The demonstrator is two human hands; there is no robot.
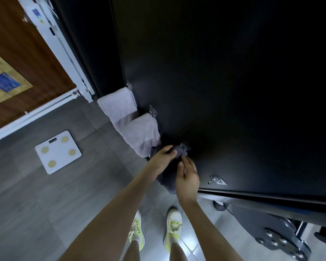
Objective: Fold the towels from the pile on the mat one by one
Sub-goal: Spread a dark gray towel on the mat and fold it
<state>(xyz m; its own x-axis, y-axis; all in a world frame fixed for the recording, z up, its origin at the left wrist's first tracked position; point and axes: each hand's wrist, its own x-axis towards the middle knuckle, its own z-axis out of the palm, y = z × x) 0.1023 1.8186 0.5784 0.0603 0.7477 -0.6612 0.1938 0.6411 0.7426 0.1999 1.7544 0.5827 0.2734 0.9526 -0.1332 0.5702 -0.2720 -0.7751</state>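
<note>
A dark grey towel [167, 178] hangs from a metal hook [183, 146] on a black wall panel [233, 91]. My left hand [161, 160] grips its upper part near the hook. My right hand [187, 178] pinches the towel's edge just below the hook. Two light grey towels hang on hooks to the left along the same panel, one [118, 106] further away and one [144, 134] right beside the dark towel. No pile or mat is in view.
A bare metal hook [215, 180] sits on the panel to the right of my hands. A white bathroom scale [58, 152] lies on the grey tiled floor at left. A brown door [26, 59] stands behind it. Black gym equipment [282, 236] is at lower right. My shoes [173, 227] are below.
</note>
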